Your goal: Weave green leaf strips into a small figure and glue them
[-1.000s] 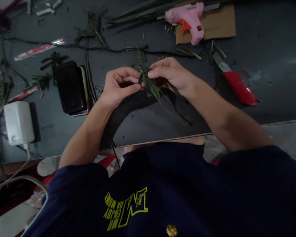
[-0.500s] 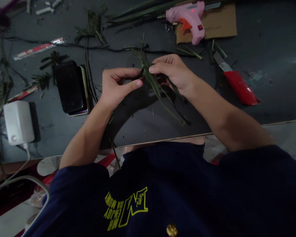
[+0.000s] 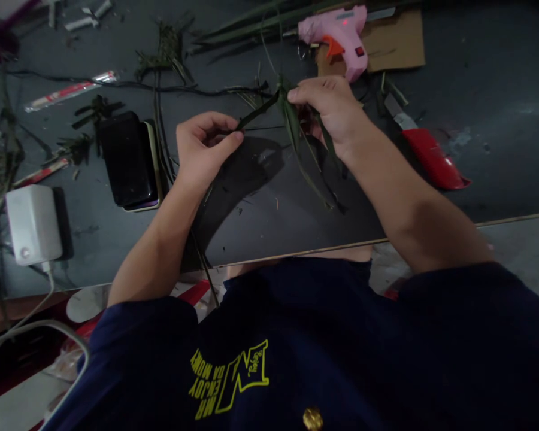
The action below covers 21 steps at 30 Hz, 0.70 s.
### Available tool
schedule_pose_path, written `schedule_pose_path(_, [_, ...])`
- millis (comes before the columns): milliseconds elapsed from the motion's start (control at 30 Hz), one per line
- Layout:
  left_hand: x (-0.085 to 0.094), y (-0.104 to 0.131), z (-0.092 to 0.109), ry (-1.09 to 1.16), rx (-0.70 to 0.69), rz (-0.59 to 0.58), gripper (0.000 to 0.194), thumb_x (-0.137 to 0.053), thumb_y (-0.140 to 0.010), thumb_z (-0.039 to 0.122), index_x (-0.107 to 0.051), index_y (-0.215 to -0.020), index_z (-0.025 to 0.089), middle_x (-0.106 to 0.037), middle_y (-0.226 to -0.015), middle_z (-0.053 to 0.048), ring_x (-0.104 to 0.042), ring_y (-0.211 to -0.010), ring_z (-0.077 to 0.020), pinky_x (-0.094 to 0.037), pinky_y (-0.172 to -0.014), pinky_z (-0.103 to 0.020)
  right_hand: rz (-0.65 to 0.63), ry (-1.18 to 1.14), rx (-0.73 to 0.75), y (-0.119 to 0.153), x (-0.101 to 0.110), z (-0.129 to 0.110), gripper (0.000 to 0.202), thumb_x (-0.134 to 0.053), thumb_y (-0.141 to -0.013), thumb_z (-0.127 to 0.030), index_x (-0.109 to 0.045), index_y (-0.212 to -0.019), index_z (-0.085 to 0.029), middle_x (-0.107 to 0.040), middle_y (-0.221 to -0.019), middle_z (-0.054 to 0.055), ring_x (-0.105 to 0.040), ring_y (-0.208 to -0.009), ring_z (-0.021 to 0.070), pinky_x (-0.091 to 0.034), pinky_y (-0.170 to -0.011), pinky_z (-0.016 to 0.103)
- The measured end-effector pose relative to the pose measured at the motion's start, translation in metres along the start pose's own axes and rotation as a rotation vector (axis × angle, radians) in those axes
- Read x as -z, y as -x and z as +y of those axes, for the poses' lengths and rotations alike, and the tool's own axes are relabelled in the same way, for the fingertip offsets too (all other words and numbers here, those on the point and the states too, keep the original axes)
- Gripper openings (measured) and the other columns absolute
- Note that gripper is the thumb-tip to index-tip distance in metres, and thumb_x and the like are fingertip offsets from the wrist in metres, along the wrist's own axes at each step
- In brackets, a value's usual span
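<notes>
1. Leaf strips (image 3: 291, 123), long and green, are held just above the dark table (image 3: 476, 149) near its middle, between the two hands; the work on them is judged to be partly done, since the strips are gathered into a bunch at the top while their long ends hang loose and unshaped towards the table's near edge.
2. A pink glue gun (image 3: 341, 36) is seen lying on a piece of cardboard (image 3: 395, 42) at the far side, untouched, with a red-handled knife (image 3: 426, 152) resting well apart to the right; any gluing or trimming is judged to be left to do.
3. The right hand (image 3: 330, 108) is raised further from the body, wrist bent, with thumb and fingers pressed together on the gathered top of the bunch.
4. The left hand (image 3: 202, 146) is held lower and nearer, knuckles up, with thumb and forefinger pinched on the end of one strip, which is drawn taut up to the bunch.
5. A dark phone (image 3: 126, 158) and a white charger (image 3: 33, 222) are seen lying to the left among leaf scraps (image 3: 168, 51).
</notes>
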State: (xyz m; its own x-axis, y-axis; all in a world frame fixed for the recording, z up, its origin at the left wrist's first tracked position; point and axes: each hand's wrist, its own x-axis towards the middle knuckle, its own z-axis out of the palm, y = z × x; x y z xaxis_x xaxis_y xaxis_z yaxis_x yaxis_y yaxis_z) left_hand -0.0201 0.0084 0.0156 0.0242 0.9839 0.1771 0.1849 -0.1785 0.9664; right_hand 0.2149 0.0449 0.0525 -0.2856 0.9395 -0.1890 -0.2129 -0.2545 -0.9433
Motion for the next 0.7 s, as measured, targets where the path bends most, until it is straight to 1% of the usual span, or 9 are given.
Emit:
schedule_pose_path(100, [0.002,0.001,0.003,-0.015,-0.024,0.038,0.043,-0.094,-0.066,0.058,-0.074,-0.083,0.025,-0.07,-0.076,0.009,-0.054,-0.072,-0.0089,-0.042,-0.064,-0.031,0.014,0.013,0.0,-0.002,0.002,-0.001,0.033,-0.057,-0.086,-0.007,-0.053,-0.055,-0.016,-0.054,-0.049,-0.006,-0.049,-0.042,0.0044,-0.035,-0.04,0.018])
schedule_pose_path(233, [0.001,0.0,0.002,0.03,-0.111,0.091,0.046,-0.094,-0.06,0.06,-0.076,-0.075,0.02,-0.071,-0.068,0.006,-0.053,-0.061,-0.006,-0.036,-0.055,-0.03,0.014,0.024,0.001,-0.003,0.003,0.0,0.034,-0.058,-0.087,-0.007,-0.052,-0.055,-0.016,-0.054,-0.048,-0.007,-0.049,-0.042,0.0036,-0.035,-0.039,0.018])
schedule_pose_path(300, [-0.001,-0.001,0.0,0.099,-0.156,0.075,0.042,-0.096,-0.061,0.054,-0.078,-0.074,0.019,-0.071,-0.067,0.005,-0.057,-0.062,-0.0059,-0.039,-0.056,-0.028,0.011,0.029,0.008,-0.004,0.004,0.001,0.034,-0.058,-0.087,-0.007,-0.052,-0.055,-0.016,-0.054,-0.048,-0.007,-0.049,-0.042,0.0035,-0.034,-0.039,0.018])
schedule_pose_path(367, [-0.004,0.0,-0.001,0.201,-0.209,0.008,0.032,-0.096,-0.067,0.046,-0.079,-0.075,0.02,-0.074,-0.07,0.004,-0.062,-0.066,-0.0075,-0.046,-0.062,-0.027,-0.004,0.047,0.017,-0.004,0.005,0.002,0.033,-0.06,-0.086,-0.007,-0.053,-0.055,-0.016,-0.054,-0.048,-0.007,-0.05,-0.043,0.0034,-0.033,-0.039,0.018])
schedule_pose_path(467, [-0.011,0.002,0.002,0.33,-0.288,-0.17,0.026,-0.094,-0.073,0.042,-0.08,-0.073,0.021,-0.076,-0.072,0.0,-0.063,-0.067,-0.0093,-0.051,-0.067,-0.029,-0.044,0.085,0.023,-0.006,0.005,0.006,0.028,-0.065,-0.084,-0.006,-0.058,-0.059,-0.016,-0.056,-0.05,-0.007,-0.051,-0.045,0.0032,-0.035,-0.041,0.018])
schedule_pose_path(533, [-0.014,0.003,0.006,0.347,-0.258,-0.231,0.03,-0.092,-0.074,0.048,-0.078,-0.071,0.022,-0.073,-0.069,-0.001,-0.063,-0.07,-0.0112,-0.051,-0.069,-0.03,-0.058,0.11,0.015,-0.008,0.003,0.009,0.027,-0.069,-0.083,-0.008,-0.06,-0.06,-0.017,-0.056,-0.05,-0.007,-0.05,-0.044,0.0033,-0.034,-0.04,0.018])
schedule_pose_path(567, [-0.015,0.004,0.008,0.341,-0.213,-0.209,0.034,-0.09,-0.075,0.052,-0.076,-0.071,0.022,-0.071,-0.067,-0.001,-0.063,-0.073,-0.0126,-0.051,-0.071,-0.03,-0.058,0.117,0.011,-0.008,0.002,0.01,0.028,-0.071,-0.082,-0.009,-0.059,-0.059,-0.018,-0.056,-0.05,-0.007,-0.048,-0.044,0.0033,-0.033,-0.039,0.018])
schedule_pose_path(633, [-0.014,0.006,0.012,0.318,-0.11,-0.115,0.04,-0.085,-0.078,0.059,-0.071,-0.073,0.022,-0.067,-0.066,-0.001,-0.064,-0.081,-0.0151,-0.05,-0.073,-0.031,-0.044,0.121,0.011,-0.006,-0.002,0.011,0.031,-0.072,-0.083,-0.011,-0.057,-0.056,-0.02,-0.055,-0.051,-0.006,-0.047,-0.044,0.0032,-0.032,-0.039,0.018])
schedule_pose_path(700, [-0.011,0.009,0.016,0.302,-0.046,-0.036,0.042,-0.079,-0.08,0.064,-0.068,-0.079,0.023,-0.065,-0.068,-0.001,-0.065,-0.089,-0.0167,-0.05,-0.075,-0.031,-0.021,0.122,0.019,-0.002,-0.007,0.01,0.034,-0.071,-0.083,-0.013,-0.056,-0.054,-0.021,-0.054,-0.053,-0.005,-0.047,-0.046,0.0038,-0.032,-0.04,0.018])
